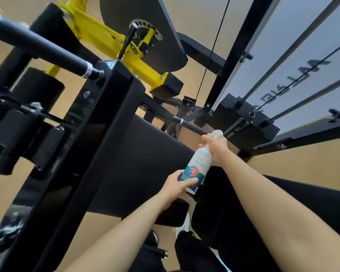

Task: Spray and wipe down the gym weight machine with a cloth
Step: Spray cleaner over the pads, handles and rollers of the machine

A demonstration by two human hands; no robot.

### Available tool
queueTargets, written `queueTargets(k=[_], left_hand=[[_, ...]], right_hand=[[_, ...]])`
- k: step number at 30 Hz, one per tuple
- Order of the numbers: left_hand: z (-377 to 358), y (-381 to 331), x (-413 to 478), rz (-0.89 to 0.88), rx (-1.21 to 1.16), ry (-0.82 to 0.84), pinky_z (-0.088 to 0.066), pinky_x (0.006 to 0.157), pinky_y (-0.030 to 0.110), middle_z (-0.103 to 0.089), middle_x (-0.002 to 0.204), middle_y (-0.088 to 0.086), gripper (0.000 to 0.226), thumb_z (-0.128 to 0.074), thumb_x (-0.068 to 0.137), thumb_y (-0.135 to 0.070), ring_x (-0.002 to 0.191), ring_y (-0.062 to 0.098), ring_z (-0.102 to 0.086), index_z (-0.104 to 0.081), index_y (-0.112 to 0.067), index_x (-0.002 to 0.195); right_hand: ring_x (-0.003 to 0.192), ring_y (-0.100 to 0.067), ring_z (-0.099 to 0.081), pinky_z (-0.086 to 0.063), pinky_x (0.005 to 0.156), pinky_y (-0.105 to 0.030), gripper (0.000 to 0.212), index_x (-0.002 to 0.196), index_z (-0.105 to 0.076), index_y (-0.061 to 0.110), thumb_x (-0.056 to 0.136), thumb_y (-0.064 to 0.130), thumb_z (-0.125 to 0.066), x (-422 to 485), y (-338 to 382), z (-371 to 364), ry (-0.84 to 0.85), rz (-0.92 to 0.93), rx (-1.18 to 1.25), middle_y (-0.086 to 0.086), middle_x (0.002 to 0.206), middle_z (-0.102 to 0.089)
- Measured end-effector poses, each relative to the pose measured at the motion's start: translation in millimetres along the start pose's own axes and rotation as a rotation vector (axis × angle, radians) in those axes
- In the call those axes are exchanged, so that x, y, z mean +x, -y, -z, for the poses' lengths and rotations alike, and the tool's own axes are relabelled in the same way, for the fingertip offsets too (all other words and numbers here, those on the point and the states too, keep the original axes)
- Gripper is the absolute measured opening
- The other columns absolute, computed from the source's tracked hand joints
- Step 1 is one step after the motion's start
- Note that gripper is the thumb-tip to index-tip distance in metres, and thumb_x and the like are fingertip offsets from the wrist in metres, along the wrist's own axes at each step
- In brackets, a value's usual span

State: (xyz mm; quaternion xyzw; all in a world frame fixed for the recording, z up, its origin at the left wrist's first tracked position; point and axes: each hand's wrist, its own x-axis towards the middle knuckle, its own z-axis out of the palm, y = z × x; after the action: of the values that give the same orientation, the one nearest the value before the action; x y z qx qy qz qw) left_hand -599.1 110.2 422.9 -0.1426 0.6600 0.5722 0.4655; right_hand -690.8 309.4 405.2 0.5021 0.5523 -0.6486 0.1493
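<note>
Nearest to us, our two bare forearms reach forward, and below them a white shoe stands on the tan floor. Our left grip is clamped on the lower end of the spray bottle, fingers and thumb curled round its teal label. Our right grip is wrapped round the bottle's neck, just under the white spray head; we cannot tell whether a finger presses the trigger. The bottle is white, held in the air between both grips and tilted with its head away from us.

Just beyond the bottle lies the machine's broad black pad. To its left a thick glossy black frame post runs diagonally across our view, and a black handle bar with a chrome collar meets it near the top. Further off, a yellow lever arm is joined to a dark rounded plate with a ring of holes. On the far right, the black weight stack sits behind the spray head, with steel guide rods rising from it in front of a pale translucent panel. A thin black cable hangs beside the panel's frame.
</note>
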Motion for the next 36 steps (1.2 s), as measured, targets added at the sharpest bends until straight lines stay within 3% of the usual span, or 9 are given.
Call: queueTargets(k=[2, 6, 10, 15, 22, 25, 29, 33, 36], left_hand=[[-2, -1, 7, 0.005, -0.012, 0.014, -0.056, 0.102, 0.043, -0.066, 0.126, 0.0, 0.051, -0.078, 0.088, -0.04, 0.115, 0.019, -0.067, -0.057, -0.024, 0.132], [-10, 7, 14, 0.034, -0.053, 0.029, -0.058, 0.1, 0.046, -0.067, 0.125, 0.001, 0.051, -0.081, 0.086, -0.039, 0.114, 0.019, -0.069, -0.059, -0.026, 0.131], [-13, 14, 12, 0.056, -0.065, 0.023, -0.059, 0.098, 0.044, -0.066, 0.125, 0.0, 0.049, -0.081, 0.087, -0.036, 0.113, 0.018, -0.069, -0.058, -0.028, 0.13], [-6, 15, 9, 0.051, -0.026, 0.05, -0.06, 0.095, 0.037, -0.064, 0.128, -0.001, 0.053, -0.079, 0.088, -0.034, 0.115, 0.017, -0.067, -0.056, -0.025, 0.135], [-2, 25, -14, 0.061, 0.042, 0.108, -0.06, 0.084, 0.024, -0.065, 0.127, 0.0, 0.053, -0.08, 0.088, -0.031, 0.113, 0.016, -0.069, -0.056, -0.022, 0.135], [0, 37, -31, 0.061, 0.074, 0.106, -0.06, 0.085, 0.025, -0.066, 0.125, -0.001, 0.053, -0.081, 0.086, -0.031, 0.112, 0.015, -0.069, -0.056, -0.023, 0.132], [11, 66, -57, 0.082, 0.114, 0.073, -0.06, 0.092, 0.032, -0.069, 0.122, 0.001, 0.053, -0.085, 0.08, -0.031, 0.113, 0.017, -0.069, -0.059, -0.024, 0.126], [28, 107, -94, 0.134, 0.067, 0.033, -0.061, 0.094, 0.045, -0.073, 0.117, 0.006, 0.055, -0.081, 0.068, -0.028, 0.108, 0.023, -0.072, -0.064, -0.021, 0.12], [46, 139, -126, 0.162, 0.0, 0.047, -0.06, 0.09, 0.044, -0.074, 0.115, 0.012, 0.06, -0.076, 0.063, -0.026, 0.104, 0.028, -0.074, -0.065, -0.015, 0.121]], right_hand=[[0.077, -0.023, -0.074, -0.064, 0.061, -0.035, 0.028, 0.117, -0.061, 0.012, 0.092, 0.012, -0.074, 7, 3, 1, -0.026, -0.019, -0.039, -0.016, 0.107, -0.068], [0.081, -0.024, -0.073, -0.064, 0.079, -0.044, 0.037, 0.115, -0.06, 0.01, 0.087, 0.021, -0.081, 16, -1, -1, -0.078, -0.011, -0.193, -0.015, 0.1, -0.071], [0.086, -0.023, -0.073, -0.064, 0.079, -0.042, 0.037, 0.109, -0.063, 0.012, 0.084, 0.027, -0.085, 15, -9, -1, -0.092, 0.02, -0.278, -0.011, 0.099, -0.071], [0.086, -0.023, -0.075, -0.065, 0.08, -0.043, 0.031, 0.104, -0.064, 0.016, 0.083, 0.022, -0.086, 8, -19, 8, -0.09, 0.033, -0.188, -0.01, 0.101, -0.069], [0.079, -0.022, -0.075, -0.065, 0.076, -0.042, 0.042, 0.113, -0.058, 0.014, 0.084, 0.026, -0.085, -20, -33, 14, -0.15, -0.046, -0.114, -0.012, 0.1, -0.071], [0.08, -0.021, -0.075, -0.064, 0.075, -0.04, 0.028, 0.102, -0.06, 0.016, 0.087, 0.026, -0.082, -44, -44, 15, -0.046, 0.023, -0.131, -0.01, 0.1, -0.07], [0.081, -0.02, -0.077, -0.064, 0.071, -0.038, 0.023, 0.107, -0.059, 0.021, 0.093, 0.027, -0.075, -80, -72, 8, 0.118, 0.072, -0.138, -0.011, 0.106, -0.069], [0.11, -0.026, -0.069, -0.056, 0.101, -0.052, 0.032, 0.129, -0.051, 0.019, 0.1, 0.021, -0.065, -120, -110, -6, 0.355, 0.05, -0.126, -0.011, 0.129, -0.061], [0.117, -0.028, -0.066, -0.053, 0.105, -0.052, 0.031, 0.131, -0.05, 0.022, 0.102, 0.022, -0.062, -150, -143, -14, 0.456, 0.061, -0.122, -0.004, 0.128, -0.059]])
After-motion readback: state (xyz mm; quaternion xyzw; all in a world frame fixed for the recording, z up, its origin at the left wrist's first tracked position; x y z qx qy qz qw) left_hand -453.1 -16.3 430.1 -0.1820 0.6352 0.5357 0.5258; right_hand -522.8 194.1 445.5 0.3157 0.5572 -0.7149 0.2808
